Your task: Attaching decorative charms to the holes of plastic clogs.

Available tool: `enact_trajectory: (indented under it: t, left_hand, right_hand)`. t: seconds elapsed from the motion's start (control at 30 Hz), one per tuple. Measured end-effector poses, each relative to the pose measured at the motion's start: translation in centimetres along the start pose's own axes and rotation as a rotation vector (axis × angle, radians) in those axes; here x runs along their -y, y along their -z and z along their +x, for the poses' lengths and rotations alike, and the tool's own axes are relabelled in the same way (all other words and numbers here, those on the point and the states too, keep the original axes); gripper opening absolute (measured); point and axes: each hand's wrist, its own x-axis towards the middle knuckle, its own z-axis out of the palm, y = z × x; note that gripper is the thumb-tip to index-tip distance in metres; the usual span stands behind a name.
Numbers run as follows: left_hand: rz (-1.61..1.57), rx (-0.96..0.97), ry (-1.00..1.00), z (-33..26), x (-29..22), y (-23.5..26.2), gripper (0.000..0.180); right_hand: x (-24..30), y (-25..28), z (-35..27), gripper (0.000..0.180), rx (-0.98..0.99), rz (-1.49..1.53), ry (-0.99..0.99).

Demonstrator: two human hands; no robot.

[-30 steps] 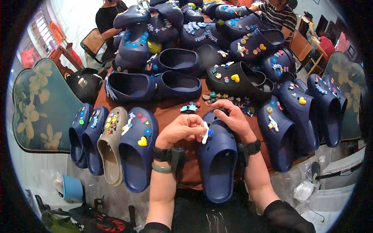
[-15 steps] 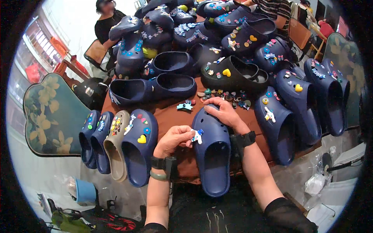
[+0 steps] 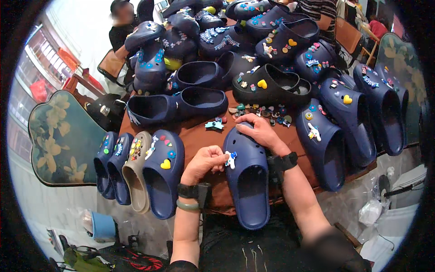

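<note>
A navy clog with holes in its upper lies in front of me, toe pointing away. My right hand grips it over the toe from the right, fingers curled round the front. At the left side of the upper, a white and blue character charm sits against the clog. The thumb and fingertips of my left hand pinch at that charm's left edge. Whether its stem is in a hole is hidden. Beyond the toe lie a light blue bow-shaped charm and a pile of loose charms.
Decorated clogs stand along the left edge, including a navy one and a beige one. More navy clogs line the right. A black clog and heaped clogs fill the far table. Another person sits far left.
The charm sits slightly more upright against the clog, and my left fingers have shifted a little around it. My right hand keeps its hold on the toe.
</note>
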Motion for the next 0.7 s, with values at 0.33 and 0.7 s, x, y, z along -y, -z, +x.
enact_trajectory:
  t: [0.33, 0.7]
  left_hand:
    - [0.117, -0.062, -0.467, -0.5, -0.5, -1.6, 0.01]
    - [0.39, -0.198, -0.501, -2.2, -0.4, -2.2, 0.02]
  right_hand:
    - [0.4, 0.0, 0.1, 0.032, 0.007, -0.03, -0.015]
    - [0.5, 0.1, -0.2, 0.03, -0.006, 0.053, -0.017]
